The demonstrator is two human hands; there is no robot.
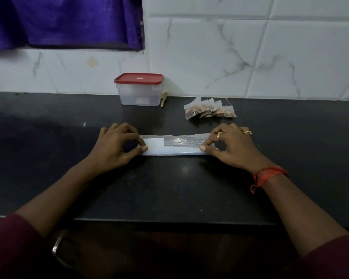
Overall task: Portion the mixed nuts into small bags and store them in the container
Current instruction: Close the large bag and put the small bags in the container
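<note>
Head view: the left hand [114, 144] pinches the left end of the folded packet [173, 148]; behind stands the lidded container [139, 93], the filled small bags [209, 110] lying near its right; the right hand [232, 146] pinches the other end. Releasing either pinch may let the slick fold spring open.

Head-worn wide-angle view, forward and down, close over counter [169, 188], facing tiled wall [210, 47]

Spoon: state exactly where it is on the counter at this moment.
In the head view the spoon is at the back of the counter by the wall, just right of the container and left of the nut bags.
</note>
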